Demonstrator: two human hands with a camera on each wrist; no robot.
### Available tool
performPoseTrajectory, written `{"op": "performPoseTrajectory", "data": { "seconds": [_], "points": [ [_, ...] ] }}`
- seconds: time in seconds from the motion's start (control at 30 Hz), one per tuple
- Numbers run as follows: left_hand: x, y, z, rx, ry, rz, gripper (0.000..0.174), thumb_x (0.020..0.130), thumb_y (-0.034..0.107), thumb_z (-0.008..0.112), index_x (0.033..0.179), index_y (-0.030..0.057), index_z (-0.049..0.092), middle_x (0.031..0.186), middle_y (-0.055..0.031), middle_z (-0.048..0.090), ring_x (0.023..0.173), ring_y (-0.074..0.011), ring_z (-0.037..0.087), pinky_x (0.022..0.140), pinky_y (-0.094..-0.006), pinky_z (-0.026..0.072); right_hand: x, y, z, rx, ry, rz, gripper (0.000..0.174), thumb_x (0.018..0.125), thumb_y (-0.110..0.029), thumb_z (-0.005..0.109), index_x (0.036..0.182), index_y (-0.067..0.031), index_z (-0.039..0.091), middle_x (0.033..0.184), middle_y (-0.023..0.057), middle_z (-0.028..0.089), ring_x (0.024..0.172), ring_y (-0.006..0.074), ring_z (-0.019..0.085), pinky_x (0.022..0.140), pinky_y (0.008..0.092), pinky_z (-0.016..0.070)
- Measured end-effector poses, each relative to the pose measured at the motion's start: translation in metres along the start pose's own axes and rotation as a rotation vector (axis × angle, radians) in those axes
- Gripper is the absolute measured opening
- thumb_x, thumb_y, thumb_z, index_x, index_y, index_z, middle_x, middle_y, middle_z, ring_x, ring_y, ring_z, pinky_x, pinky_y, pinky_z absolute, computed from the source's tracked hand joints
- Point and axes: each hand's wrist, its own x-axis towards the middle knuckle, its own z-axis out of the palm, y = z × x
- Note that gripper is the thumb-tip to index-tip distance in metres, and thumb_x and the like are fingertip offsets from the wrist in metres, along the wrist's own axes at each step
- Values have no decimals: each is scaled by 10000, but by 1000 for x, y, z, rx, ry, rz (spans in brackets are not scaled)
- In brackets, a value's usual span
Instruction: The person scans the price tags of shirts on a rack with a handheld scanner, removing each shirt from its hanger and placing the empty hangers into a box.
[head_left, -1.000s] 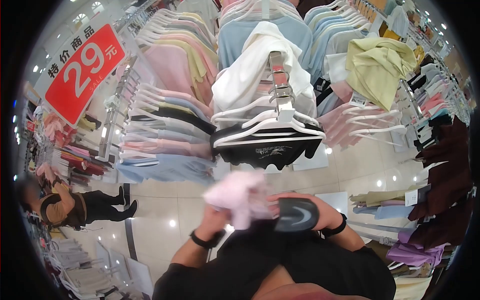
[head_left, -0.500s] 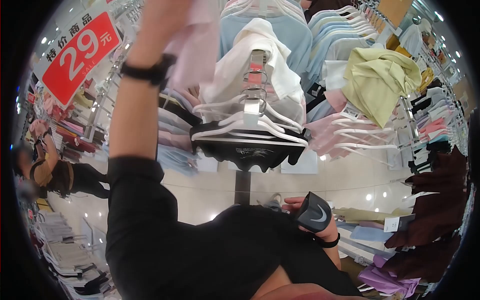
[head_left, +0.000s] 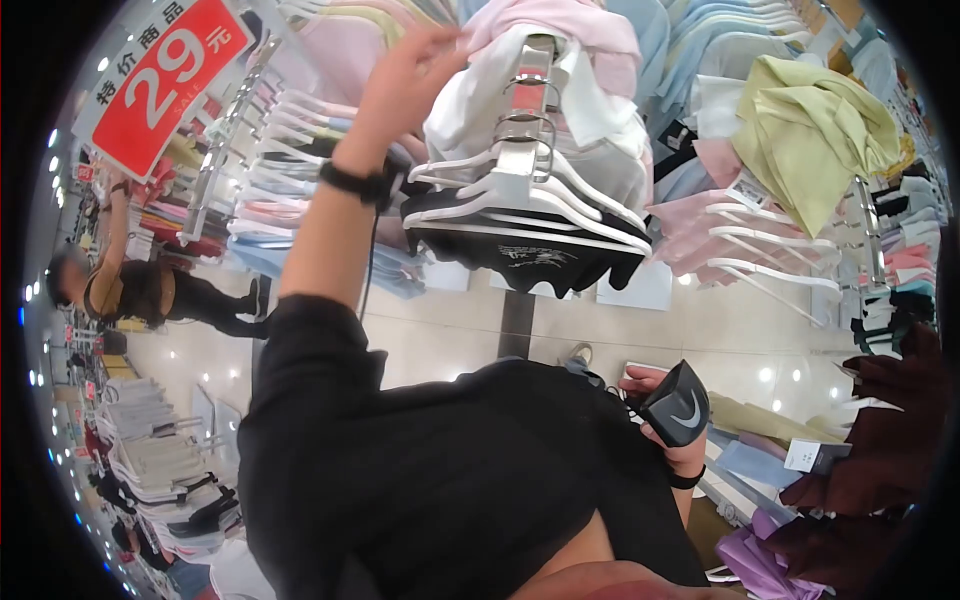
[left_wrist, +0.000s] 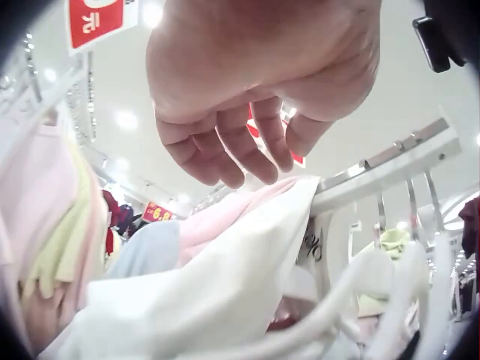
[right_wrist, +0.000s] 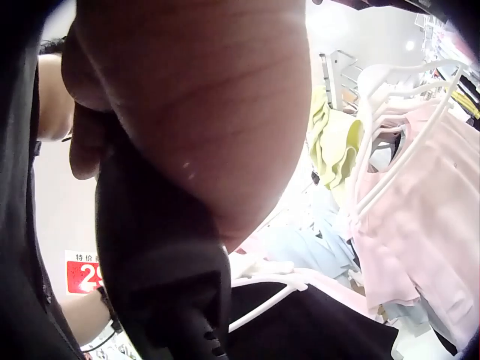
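Observation:
My left hand (head_left: 408, 90) is just beside a pink garment (head_left: 590, 32) draped over the rack's end. In the left wrist view the fingers of that hand (left_wrist: 262, 75) hang loosely above the pink cloth (left_wrist: 225, 221) and hold nothing. Under it lies a white garment (head_left: 450, 122). Low on the right, my right hand (head_left: 686, 456) grips a black barcode scanner (head_left: 676, 405) with a grey curved mark. The right wrist view shows its dark handle (right_wrist: 161, 247) below the palm, with a cord at the base. A black printed top (head_left: 530, 255) hangs at the rack's front.
White hangers (head_left: 590, 205) fill the front of the metal rail (head_left: 516, 165). Yellow-green cloth (head_left: 815, 140) is draped at right. More clothes hang both sides, with a red price sign (head_left: 165, 90) at upper left. Another person (head_left: 140, 290) stands at far left.
The pink garment has gone from in front of my body, up and forward in my left hand, onto the white one. My left hand has let go. The right hand keeps the scanner.

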Motion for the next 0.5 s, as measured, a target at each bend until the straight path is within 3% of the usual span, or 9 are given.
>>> {"op": "performPoseTrajectory", "data": {
  "seconds": [0.03, 0.1, 0.13, 0.2, 0.27, 0.43, 0.5],
  "points": [
    [-27, -6, -12, 8, -11, -172, 260, 970, 256, 719, 1108, 37, 741, 966, -86, 766, 891, -143, 700, 824, -291, 540, 1, -1, 1, -1, 1, 2, 600, 765, 16, 835, 1325, 12, 620, 1436, 259, 569, 1273, 367, 623, 1078, 463, 487],
    [-80, -20, -21, 191, -34, -273, 222, 949, 222, 740, 1020, 11, 744, 837, -47, 738, 806, -127, 665, 735, -296, 529, 4, -3, 4, -11, 17, 13, 593, 767, 19, 830, 1323, 11, 622, 1428, 258, 576, 1264, 368, 629, 1068, 461, 495],
    [-106, -33, -21, 53, -114, -388, 209, 932, 201, 754, 1016, 9, 749, 850, -52, 728, 770, -137, 651, 747, -298, 532, 7, -3, 5, -17, 15, 24, 589, 765, 23, 827, 1318, 13, 625, 1419, 256, 584, 1259, 366, 633, 1064, 460, 497],
    [-143, -33, -16, 31, -200, -326, 283, 921, 194, 759, 1150, 30, 731, 1030, -89, 725, 950, -183, 663, 884, -326, 523, 10, -5, 7, -40, 14, 57, 580, 761, 32, 821, 1308, 16, 632, 1402, 253, 600, 1249, 363, 641, 1056, 458, 502],
    [-162, -24, -6, -54, -201, -446, 335, 928, 195, 750, 1223, 39, 711, 1089, -106, 720, 1028, -193, 651, 936, -328, 510, 16, -8, 9, -95, -24, 96, 572, 758, 39, 808, 1302, 27, 634, 1386, 249, 615, 1236, 341, 651, 1051, 443, 505],
    [-173, -24, 19, -93, -110, -552, 322, 941, 223, 739, 1205, 37, 724, 1070, -110, 714, 983, -212, 673, 893, -325, 517, 34, -19, 21, -125, -87, 106, 485, 806, -17, 762, 1273, 59, 658, 1344, 221, 661, 1198, 269, 675, 1043, 372, 502],
    [-177, -27, 27, 3, -98, -471, 287, 918, 219, 753, 1138, 36, 738, 979, -112, 686, 944, -244, 652, 865, -331, 505, 38, -24, 25, -171, -109, 100, 468, 815, -34, 756, 1265, 57, 666, 1333, 202, 676, 1187, 250, 678, 1037, 359, 502]
  ]
}}
